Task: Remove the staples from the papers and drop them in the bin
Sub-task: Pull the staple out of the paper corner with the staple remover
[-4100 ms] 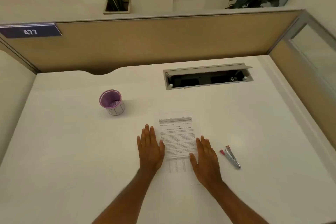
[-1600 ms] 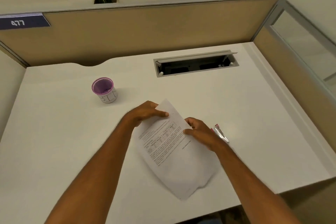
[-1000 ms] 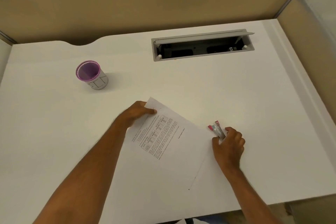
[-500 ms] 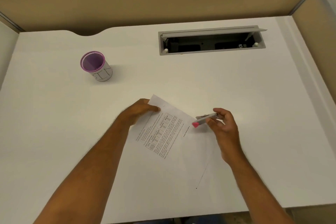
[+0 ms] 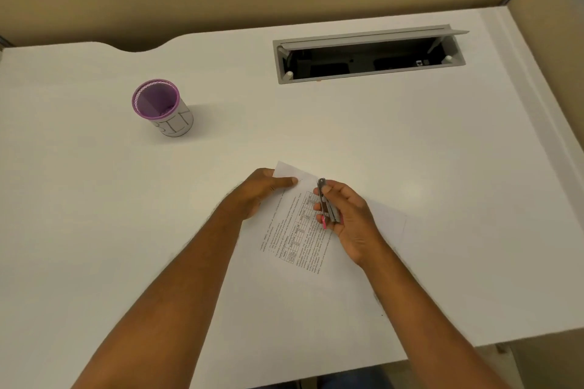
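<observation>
— Where are the papers (image 5: 303, 249)?
— Flat on the white surface (image 5: 410, 151), turned askew. The left hand (image 5: 262, 191) pinches their far corner, thumb on top.
— And the right hand (image 5: 347, 218)?
— Clenched around a metal staple remover (image 5: 327, 204) with a pink end, tip toward twelve o'clock, over the printed sheet.
— The bin (image 5: 164, 109)?
— Purple-rimmed cup, upright at ten o'clock, well apart from the papers.
</observation>
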Demonstrator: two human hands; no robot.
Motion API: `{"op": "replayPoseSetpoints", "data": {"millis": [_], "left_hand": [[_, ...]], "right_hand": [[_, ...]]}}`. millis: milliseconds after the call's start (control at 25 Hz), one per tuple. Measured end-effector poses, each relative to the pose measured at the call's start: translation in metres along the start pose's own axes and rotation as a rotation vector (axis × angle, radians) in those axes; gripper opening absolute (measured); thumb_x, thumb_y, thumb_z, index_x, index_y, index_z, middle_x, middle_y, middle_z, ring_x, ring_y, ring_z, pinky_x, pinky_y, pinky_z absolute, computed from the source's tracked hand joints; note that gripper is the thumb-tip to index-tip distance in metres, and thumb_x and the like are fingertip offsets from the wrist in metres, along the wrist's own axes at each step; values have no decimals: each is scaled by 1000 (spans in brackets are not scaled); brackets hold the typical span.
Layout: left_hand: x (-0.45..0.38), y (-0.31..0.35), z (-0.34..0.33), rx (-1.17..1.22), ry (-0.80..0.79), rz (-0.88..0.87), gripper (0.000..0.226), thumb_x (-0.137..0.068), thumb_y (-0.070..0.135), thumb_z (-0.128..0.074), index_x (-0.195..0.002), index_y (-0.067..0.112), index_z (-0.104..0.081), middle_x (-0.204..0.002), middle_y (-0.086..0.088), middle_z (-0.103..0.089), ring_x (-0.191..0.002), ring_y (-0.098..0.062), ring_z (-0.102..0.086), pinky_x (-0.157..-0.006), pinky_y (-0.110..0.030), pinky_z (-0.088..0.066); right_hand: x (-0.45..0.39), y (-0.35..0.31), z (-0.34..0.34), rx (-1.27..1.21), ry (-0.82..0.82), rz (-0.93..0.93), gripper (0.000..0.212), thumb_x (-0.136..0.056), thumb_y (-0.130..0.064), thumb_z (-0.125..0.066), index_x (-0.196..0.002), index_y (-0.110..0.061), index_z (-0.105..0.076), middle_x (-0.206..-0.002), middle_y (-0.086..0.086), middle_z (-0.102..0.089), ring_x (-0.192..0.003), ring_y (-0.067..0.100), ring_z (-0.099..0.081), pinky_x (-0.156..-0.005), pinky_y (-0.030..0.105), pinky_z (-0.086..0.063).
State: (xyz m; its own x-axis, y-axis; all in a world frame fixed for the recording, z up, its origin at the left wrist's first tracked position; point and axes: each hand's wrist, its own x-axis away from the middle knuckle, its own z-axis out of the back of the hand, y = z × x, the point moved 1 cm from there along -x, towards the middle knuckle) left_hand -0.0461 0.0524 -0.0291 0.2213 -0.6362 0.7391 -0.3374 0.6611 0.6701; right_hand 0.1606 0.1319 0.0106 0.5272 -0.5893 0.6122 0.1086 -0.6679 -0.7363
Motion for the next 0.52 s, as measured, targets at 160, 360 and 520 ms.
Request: {"op": "replayPoseSetpoints", "data": {"millis": [160,360,520], "left_hand": [[-2,0,2,23,-41,-17,31,-83,37,-82,-101,13,-77,-98,-14,-82,-81,-30,-80,-67,-36,-64],[-3,0,3,36,-55,-23,40,-86,41,-79,-110,9,-75,-103,-15,-81,-91,-34,-78,-84,-45,-65],[-5,1,3,27,-36,-12,35,-87,41,-78,-108,13,-74,-100,-12,-82,-86,-31,-78,-80,-42,-65]], "right_hand": [[-8,8,-7,331,145,243,19,-89,-34,-76,-108,-29,-74,-94,-4,-78,-79,8,-72,-64,21,-56],[-16,20,-15,770,292,532,24,-88,-22,-76,-111,-26,-72,-104,-15,-71,-95,5,-67,-80,22,-58],[-19,28,-22,897,344,608,24,-89,-22,-75,-112,-25,-72,-105,-12,-67,-97,6,-62,-81,21,-55]]}}
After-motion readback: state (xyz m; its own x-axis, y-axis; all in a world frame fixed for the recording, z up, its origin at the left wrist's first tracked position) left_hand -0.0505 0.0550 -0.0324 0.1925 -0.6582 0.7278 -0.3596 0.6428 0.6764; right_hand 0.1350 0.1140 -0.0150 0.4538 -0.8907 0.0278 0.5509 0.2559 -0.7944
